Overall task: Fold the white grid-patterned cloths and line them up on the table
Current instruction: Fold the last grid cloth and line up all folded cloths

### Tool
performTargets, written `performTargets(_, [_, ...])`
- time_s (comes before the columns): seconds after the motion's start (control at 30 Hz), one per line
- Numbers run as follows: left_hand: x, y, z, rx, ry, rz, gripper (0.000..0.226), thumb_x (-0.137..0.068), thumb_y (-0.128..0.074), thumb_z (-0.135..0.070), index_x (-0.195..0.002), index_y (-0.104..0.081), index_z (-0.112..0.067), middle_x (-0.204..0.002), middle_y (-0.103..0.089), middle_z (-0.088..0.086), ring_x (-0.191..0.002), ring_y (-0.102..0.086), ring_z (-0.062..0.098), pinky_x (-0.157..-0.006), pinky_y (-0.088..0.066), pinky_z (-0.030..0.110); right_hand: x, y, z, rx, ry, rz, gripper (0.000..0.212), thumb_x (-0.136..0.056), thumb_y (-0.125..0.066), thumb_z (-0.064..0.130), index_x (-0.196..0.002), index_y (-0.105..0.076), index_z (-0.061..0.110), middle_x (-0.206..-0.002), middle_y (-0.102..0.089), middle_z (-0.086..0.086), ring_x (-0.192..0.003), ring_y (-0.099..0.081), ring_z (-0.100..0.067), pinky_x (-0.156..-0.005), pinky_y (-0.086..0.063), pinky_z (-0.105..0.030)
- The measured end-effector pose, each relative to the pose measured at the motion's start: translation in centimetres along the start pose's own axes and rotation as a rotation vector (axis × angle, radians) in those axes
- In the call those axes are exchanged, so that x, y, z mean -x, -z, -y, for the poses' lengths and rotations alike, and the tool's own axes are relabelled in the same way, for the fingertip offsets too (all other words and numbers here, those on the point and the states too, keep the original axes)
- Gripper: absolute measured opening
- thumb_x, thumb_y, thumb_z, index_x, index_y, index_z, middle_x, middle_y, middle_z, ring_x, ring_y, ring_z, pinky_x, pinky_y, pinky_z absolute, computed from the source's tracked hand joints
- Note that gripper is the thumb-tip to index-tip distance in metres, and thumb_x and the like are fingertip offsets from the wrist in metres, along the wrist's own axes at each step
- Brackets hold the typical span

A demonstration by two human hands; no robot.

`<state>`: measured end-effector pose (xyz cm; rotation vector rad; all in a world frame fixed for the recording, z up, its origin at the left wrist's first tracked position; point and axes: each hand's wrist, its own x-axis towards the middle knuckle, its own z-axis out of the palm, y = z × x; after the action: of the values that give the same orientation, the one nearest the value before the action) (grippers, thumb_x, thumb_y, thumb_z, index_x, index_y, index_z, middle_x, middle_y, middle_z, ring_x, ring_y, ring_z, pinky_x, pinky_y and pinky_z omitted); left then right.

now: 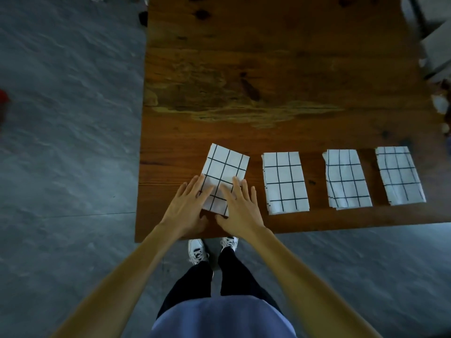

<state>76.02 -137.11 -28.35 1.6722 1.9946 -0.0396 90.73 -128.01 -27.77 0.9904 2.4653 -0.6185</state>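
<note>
Now both hands flat, fingers straight: left hand (186, 203) & right hand (240, 206) press near end of 4th cloth (225, 172); its long axis tilts right vs row (284, 182); needs squaring.

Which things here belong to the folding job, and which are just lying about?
Job: skewed cloth under the left hand and right hand; second cloth; third cloth; fourth cloth; table.

Lying about: red object on the floor; white clutter at the table's right edge, too blurred to identify.
</note>
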Motion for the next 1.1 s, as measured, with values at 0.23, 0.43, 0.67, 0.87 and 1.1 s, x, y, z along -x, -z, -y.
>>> performTargets(0.23, [0.2, -0.2, 0.2, 0.009, 0.008, -0.077, 0.079, -0.079, -0.061, -0.041, -0.147, -0.028, -0.015, -0.158, -0.011, 0.015, -0.147, -0.007, 0.028, -0.118, -0.016, 0.045, -1.1, 0.5, -0.3, 0.025, 0.086, 0.023, 0.085, -0.082, -0.057, 0.031, -0.152, -0.01, 0.026, -0.162, 0.011, -0.009, -0.147, 0.016, -0.033, -0.118, 0.006, -0.055])
performTargets(0.43, [0.9, -0.7, -0.3, 0.039, 0.059, -0.168, 0.067, -0.069, -0.069, -0.039, -0.127, -0.047, -0.015, -0.135, -0.045, 0.014, -0.127, -0.043, 0.032, -0.1, -0.04, 0.044, -1.4, 0.6, -0.4, 0.045, 0.171, 0.017, 0.076, -0.081, -0.054, 0.025, -0.149, -0.02, 0.026, -0.162, 0.008, -0.009, -0.148, 0.016, -0.031, -0.117, 0.011, -0.054])
performTargets(0.67, [1.4, -0.8, -0.6, 0.062, 0.083, -0.204, 0.068, -0.063, -0.075, -0.035, -0.122, -0.05, -0.014, -0.125, -0.049, 0.011, -0.12, -0.046, 0.03, -0.096, -0.045, 0.045, -1.1, 0.2, -0.3, 0.024, 0.208, 0.011, 0.071, -0.084, -0.053, 0.026, -0.148, -0.023, 0.026, -0.162, 0.007, -0.008, -0.148, 0.016, -0.03, -0.115, 0.015, -0.047])
performTargets(0.87, [1.3, -0.8, -0.7, 0.056, 0.121, -0.171, 0.064, -0.065, -0.071, -0.044, -0.119, -0.053, -0.013, -0.12, -0.049, 0.01, -0.115, -0.048, 0.029, -0.091, -0.047, 0.043, -1.1, 0.4, -0.7, 0.007, 0.22, 0.026, 0.072, -0.083, -0.053, 0.024, -0.149, -0.024, 0.026, -0.162, 0.008, -0.007, -0.148, 0.018, -0.027, -0.116, 0.015, -0.048])
performTargets(1.1, [1.4, -0.9, -1.7, 0.074, 0.167, -0.2, 0.059, -0.071, -0.061, -0.048, -0.12, -0.052, -0.015, -0.12, -0.048, 0.006, -0.113, -0.046, 0.024, -0.088, -0.044, 0.037, -1.2, 0.7, -1.0, 0.026, 0.24, 0.02, 0.065, -0.086, -0.053, 0.024, -0.146, -0.028, 0.026, -0.162, 0.005, -0.009, -0.148, 0.015, -0.027, -0.118, 0.01, -0.053])
